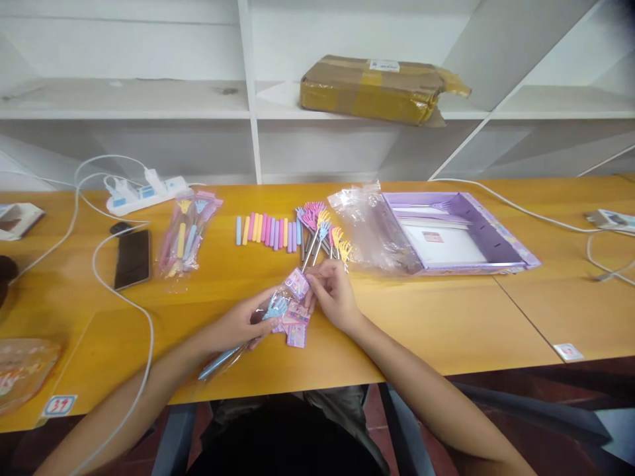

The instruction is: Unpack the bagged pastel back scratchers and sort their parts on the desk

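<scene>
My left hand (256, 322) is closed on a blue back scratcher (276, 306) in a clear plastic sleeve, its blue handle (218, 363) pointing down toward the table's front edge. Between thumb and fingers, my right hand (336, 295) pinches a small purple printed card (296, 284) close to the sleeve's upper end. More pink and purple cards (296, 334) lie on the table just below the hands. Beyond my right hand is a pile of back scratcher heads (313, 215) in pink, blue and yellow on metal rods. A row of coloured handle tubes (268, 231) lies left of the pile.
Bagged back scratchers (188, 238) lie at left, beside a phone (132, 259) and a power strip (149, 195) with white cables. Clear plastic bags (364, 228) lie against a purple display box (461, 231) at right. A taped carton (372, 89) rests on the shelf above.
</scene>
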A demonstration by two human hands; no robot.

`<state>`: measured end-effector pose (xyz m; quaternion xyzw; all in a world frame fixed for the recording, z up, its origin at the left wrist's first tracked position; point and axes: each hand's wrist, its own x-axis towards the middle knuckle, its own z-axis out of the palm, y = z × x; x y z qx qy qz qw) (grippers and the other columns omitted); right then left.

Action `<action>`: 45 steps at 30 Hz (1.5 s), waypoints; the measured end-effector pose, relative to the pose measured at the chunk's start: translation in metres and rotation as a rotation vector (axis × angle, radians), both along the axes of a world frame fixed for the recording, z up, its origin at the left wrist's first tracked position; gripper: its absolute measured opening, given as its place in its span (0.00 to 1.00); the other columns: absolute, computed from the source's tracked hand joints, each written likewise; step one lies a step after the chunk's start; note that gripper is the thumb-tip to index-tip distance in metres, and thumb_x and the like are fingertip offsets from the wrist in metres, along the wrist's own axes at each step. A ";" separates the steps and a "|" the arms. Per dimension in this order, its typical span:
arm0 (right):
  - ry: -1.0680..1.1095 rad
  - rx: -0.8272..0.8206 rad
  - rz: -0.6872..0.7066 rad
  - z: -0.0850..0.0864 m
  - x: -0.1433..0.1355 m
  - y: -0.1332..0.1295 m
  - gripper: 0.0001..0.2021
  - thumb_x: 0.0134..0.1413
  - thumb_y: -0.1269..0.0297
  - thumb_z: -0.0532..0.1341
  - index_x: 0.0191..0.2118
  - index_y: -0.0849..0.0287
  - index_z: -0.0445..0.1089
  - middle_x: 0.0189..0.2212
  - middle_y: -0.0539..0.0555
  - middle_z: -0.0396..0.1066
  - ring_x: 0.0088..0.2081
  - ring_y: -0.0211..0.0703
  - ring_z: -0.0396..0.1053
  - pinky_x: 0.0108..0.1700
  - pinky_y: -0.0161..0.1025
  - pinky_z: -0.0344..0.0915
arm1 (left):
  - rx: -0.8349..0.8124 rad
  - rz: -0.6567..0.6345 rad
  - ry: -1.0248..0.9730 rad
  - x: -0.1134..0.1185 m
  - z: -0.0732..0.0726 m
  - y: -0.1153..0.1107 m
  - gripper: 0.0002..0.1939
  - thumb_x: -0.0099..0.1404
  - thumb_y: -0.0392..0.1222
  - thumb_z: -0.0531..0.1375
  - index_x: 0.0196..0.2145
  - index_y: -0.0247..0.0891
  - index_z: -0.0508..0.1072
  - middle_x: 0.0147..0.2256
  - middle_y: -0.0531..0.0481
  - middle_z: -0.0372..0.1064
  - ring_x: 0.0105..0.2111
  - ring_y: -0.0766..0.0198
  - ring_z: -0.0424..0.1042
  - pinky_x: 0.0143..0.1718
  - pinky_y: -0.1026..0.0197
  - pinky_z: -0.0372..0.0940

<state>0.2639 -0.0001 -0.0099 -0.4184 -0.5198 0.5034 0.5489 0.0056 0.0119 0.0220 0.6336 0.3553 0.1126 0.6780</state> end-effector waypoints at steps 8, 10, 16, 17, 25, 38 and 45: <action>-0.170 0.056 0.137 0.014 0.015 0.001 0.14 0.69 0.47 0.63 0.48 0.51 0.74 0.47 0.57 0.70 0.32 0.42 0.74 0.27 0.40 0.74 | -0.039 -0.032 0.014 0.000 0.000 0.002 0.45 0.73 0.54 0.64 0.78 0.48 0.48 0.27 0.58 0.65 0.21 0.71 0.62 0.23 0.67 0.61; -0.235 0.111 0.120 0.018 0.018 0.004 0.12 0.67 0.49 0.66 0.42 0.52 0.75 0.48 0.58 0.69 0.37 0.44 0.73 0.31 0.41 0.73 | -0.024 -0.044 0.013 0.002 0.002 0.003 0.43 0.74 0.54 0.64 0.78 0.49 0.49 0.30 0.56 0.67 0.20 0.72 0.62 0.23 0.68 0.61; -0.332 0.193 -0.140 0.024 0.041 0.016 0.16 0.68 0.48 0.65 0.36 0.55 0.74 0.43 0.55 0.71 0.47 0.48 0.70 0.51 0.46 0.68 | 0.059 0.033 0.059 -0.003 0.008 0.008 0.39 0.75 0.55 0.62 0.76 0.48 0.54 0.33 0.55 0.69 0.21 0.73 0.60 0.21 0.70 0.59; -0.330 0.161 -0.120 0.023 0.047 0.017 0.16 0.68 0.47 0.64 0.36 0.55 0.74 0.42 0.55 0.72 0.46 0.47 0.71 0.51 0.45 0.68 | 0.082 0.068 0.055 -0.006 0.007 0.010 0.38 0.75 0.55 0.62 0.75 0.47 0.55 0.32 0.56 0.68 0.21 0.73 0.61 0.21 0.70 0.59; -0.528 0.170 0.131 0.021 0.034 0.009 0.23 0.57 0.47 0.74 0.52 0.54 0.75 0.44 0.54 0.71 0.33 0.40 0.66 0.37 0.39 0.66 | 0.102 0.104 -0.030 -0.005 0.006 0.014 0.28 0.72 0.55 0.65 0.62 0.38 0.69 0.30 0.56 0.69 0.22 0.71 0.63 0.23 0.67 0.61; -0.170 0.537 -0.512 0.082 -0.004 0.011 0.08 0.74 0.57 0.60 0.43 0.50 0.75 0.31 0.49 0.70 0.28 0.39 0.67 0.33 0.39 0.66 | 0.154 -0.179 0.018 -0.003 0.003 0.010 0.20 0.71 0.58 0.64 0.45 0.36 0.76 0.33 0.53 0.69 0.31 0.64 0.69 0.37 0.62 0.65; 0.059 0.289 -0.270 0.090 0.010 0.018 0.14 0.64 0.51 0.69 0.35 0.53 0.69 0.31 0.50 0.70 0.32 0.39 0.68 0.35 0.39 0.66 | 0.126 -0.143 -0.075 0.000 -0.001 0.010 0.20 0.72 0.57 0.64 0.45 0.35 0.78 0.43 0.47 0.75 0.44 0.57 0.72 0.50 0.58 0.66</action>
